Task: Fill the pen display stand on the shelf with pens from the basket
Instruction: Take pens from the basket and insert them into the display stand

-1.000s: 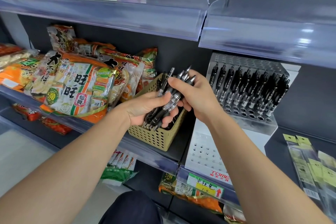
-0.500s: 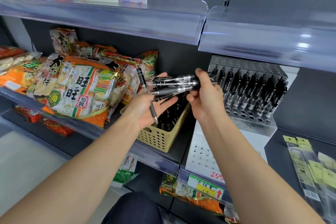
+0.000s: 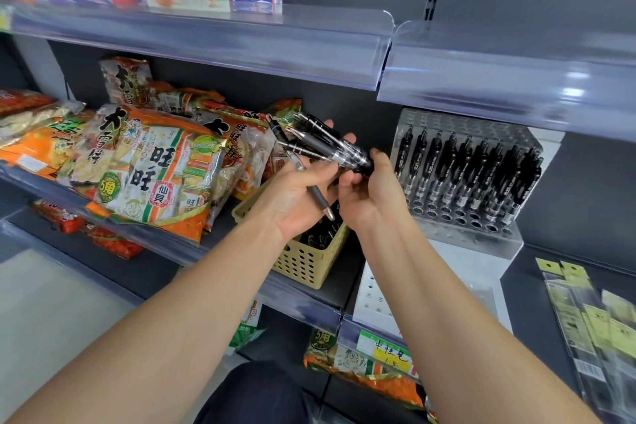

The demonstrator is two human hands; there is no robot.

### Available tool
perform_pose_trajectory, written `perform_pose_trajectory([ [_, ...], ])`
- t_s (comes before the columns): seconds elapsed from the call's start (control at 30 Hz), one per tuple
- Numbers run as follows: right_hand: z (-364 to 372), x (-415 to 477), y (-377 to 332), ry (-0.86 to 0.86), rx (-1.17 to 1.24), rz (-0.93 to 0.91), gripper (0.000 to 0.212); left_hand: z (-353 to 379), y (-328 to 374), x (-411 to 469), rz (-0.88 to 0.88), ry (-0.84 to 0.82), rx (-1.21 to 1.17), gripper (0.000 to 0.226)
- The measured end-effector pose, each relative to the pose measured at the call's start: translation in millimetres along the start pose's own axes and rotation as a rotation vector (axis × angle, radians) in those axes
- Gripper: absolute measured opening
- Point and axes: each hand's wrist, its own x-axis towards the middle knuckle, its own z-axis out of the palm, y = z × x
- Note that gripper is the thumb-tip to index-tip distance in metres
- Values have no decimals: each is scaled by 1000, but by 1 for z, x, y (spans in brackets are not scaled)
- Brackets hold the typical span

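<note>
We have both hands just above the basket [image 3: 307, 263]: our right hand [image 3: 373, 198] has fingers curled round one end of the bundle of pens [image 3: 332, 147], gripping it, while our left hand [image 3: 297, 198] lies palm up under the bundle, fingers fairly straight, with a loose pen [image 3: 315, 192] across the palm. The pen display stand [image 3: 461, 227] is just right of the basket, back rows full of black pens, front holes showing. Snack bags [image 3: 148, 169] are left of the basket.

Bare forearms [image 3: 179, 330] (dark navy trousers [image 3: 254, 396])
</note>
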Motion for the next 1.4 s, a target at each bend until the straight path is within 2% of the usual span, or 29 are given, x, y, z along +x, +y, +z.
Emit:
perform_pose_trajectory([
  [0.13,-1,-6,5,17,-55,65,19,6,0,3,16,76,-14,53],
  [0.3,-6,-8,7,7,-208,153,21,9,0,2,8,189,125,29],
  [0.37,-10,-7,9,-17,-266,185,23,7,-1,4,-13,236,168,26],
  [0.5,-18,-7,15,-54,-403,253,40,4,0,8,64,405,40,20],
  [0.6,-22,-9,18,-71,-448,244,47,1,1,11,66,480,27,13],
  [0.67,-25,-9,20,-57,-528,166,48,-1,4,13,78,529,-21,12],
  [0.77,-31,-9,22,29,-683,-76,45,-2,7,17,98,606,-44,7],
  [0.87,-34,-10,22,-82,-756,-331,33,-7,9,18,72,619,-71,5],
  [0.97,-35,-9,20,-201,-895,-409,20,-10,12,18,55,609,-93,8],
  [1.1,-40,-2,19,-257,-1057,-577,27,-13,13,16,42,585,-135,20],
  [1.27,-44,3,16,-236,-1247,-793,25,-18,10,14,10,562,-145,19],
  [1.4,-47,3,19,-181,-1293,-928,24,-22,8,11,-19,550,-57,19],
])
